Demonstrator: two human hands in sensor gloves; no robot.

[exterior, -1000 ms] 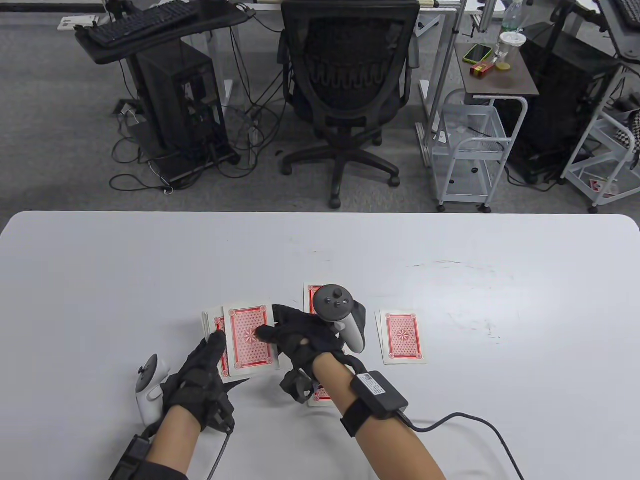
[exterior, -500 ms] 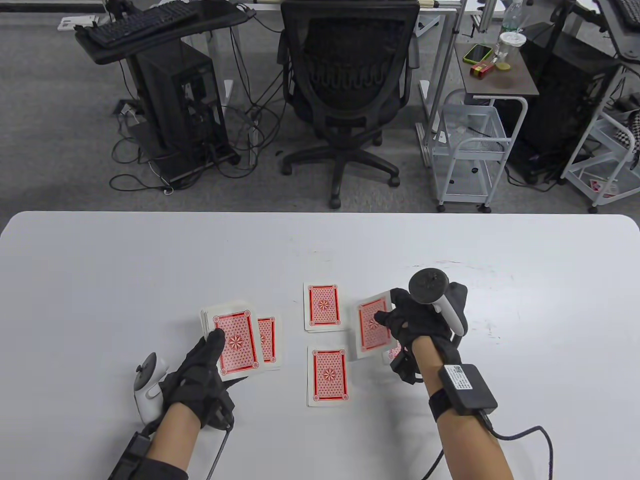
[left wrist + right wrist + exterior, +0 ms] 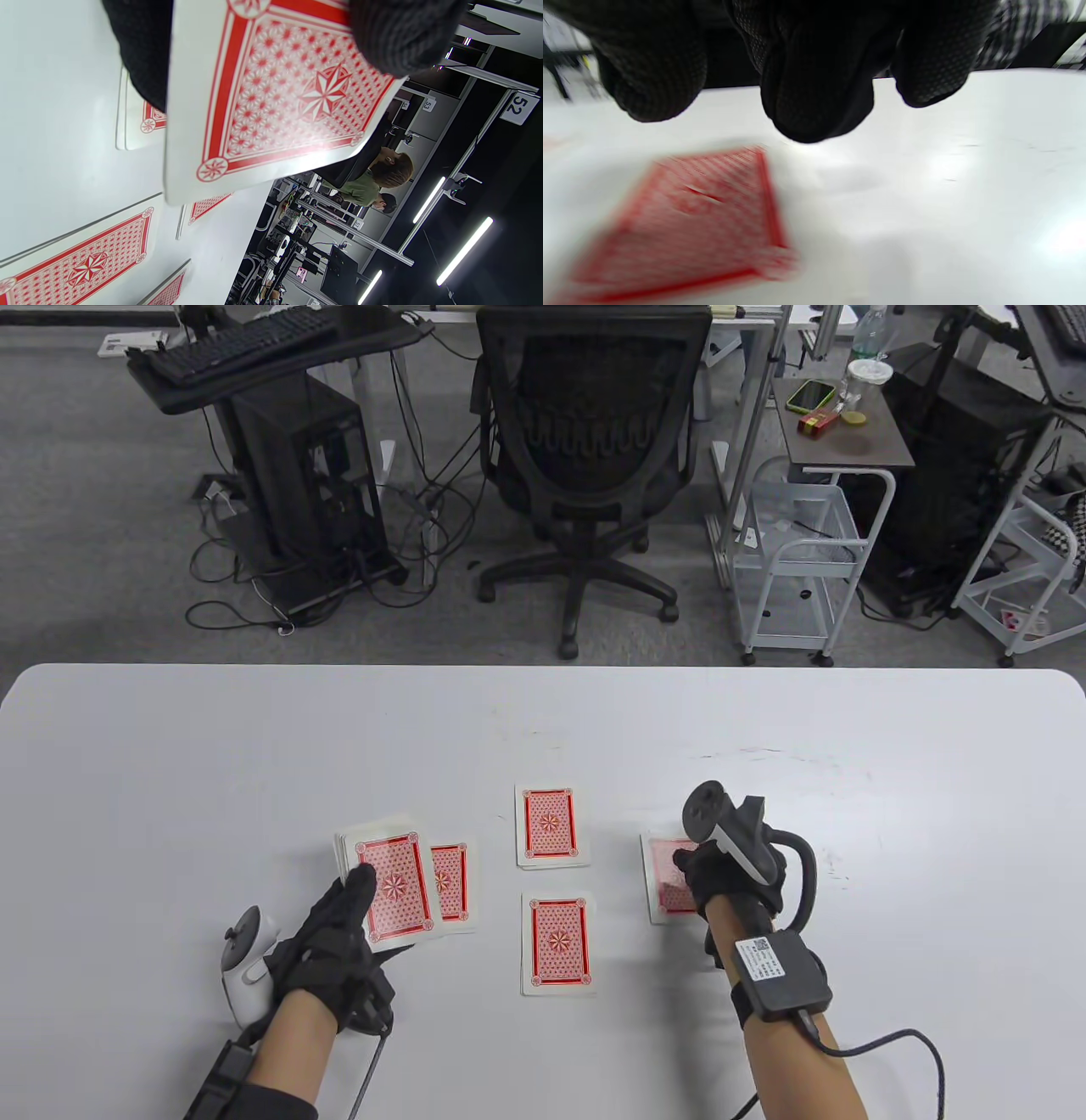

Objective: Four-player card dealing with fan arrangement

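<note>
Right hand (image 3: 721, 869) over right pile (image 3: 666, 882), chair (image 3: 590, 432) beyond

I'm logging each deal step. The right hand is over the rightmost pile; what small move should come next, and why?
Probably bring the right hand back to the red-backed deck that the left hand holds and pinch off its top card. The right wrist view shows the fingers apart, above the red-backed card on the rightmost pile, so it looks delivered.
</note>
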